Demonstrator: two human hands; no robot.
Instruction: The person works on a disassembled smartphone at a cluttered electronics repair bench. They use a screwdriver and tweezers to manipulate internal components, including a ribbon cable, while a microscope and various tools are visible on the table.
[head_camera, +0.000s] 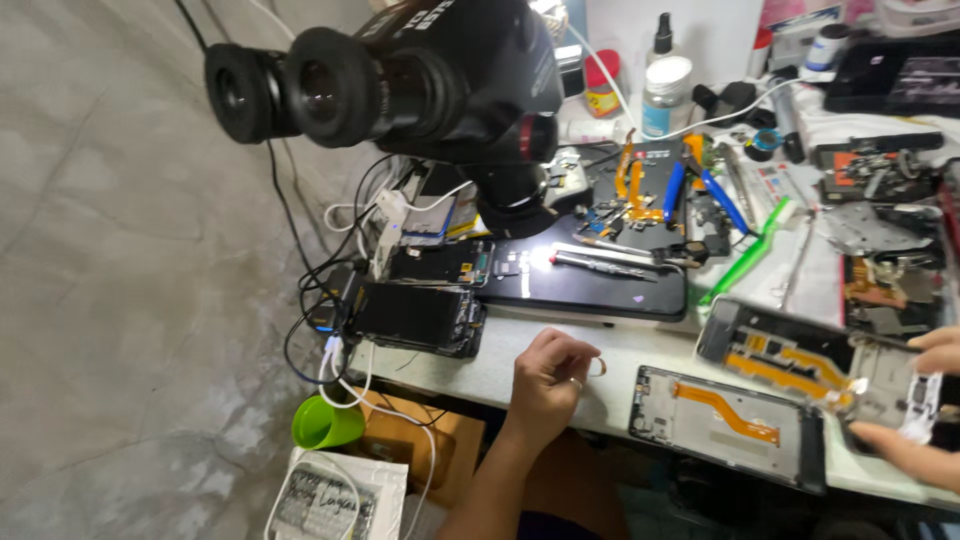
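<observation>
The left hand (545, 380) rests at the near edge of the white desk (480, 375), its grip narrow, thumb and fingertips pinched on a small pale ring-like part (597, 367). The right hand (915, 405) shows only at the picture's right edge; its grip holds a small white part (922, 405) over an opened phone frame (800, 360) with orange flex cables, touching its right end. A second opened phone frame (725, 425) lies just beside it, nearer the desk edge. Between the hands the desk is bare. Farther back, a black work mat (590, 280) carries tweezers (605, 258); left of it sit two dark phone screens (415, 315) amid tangled cables. A microscope (400, 75) looms over the mat, hiding part of the desk. At the back stand small bottles and a white-lidded jar (665, 95), contents unclear. Below the desk a green cup (325, 425) lies tilted.
</observation>
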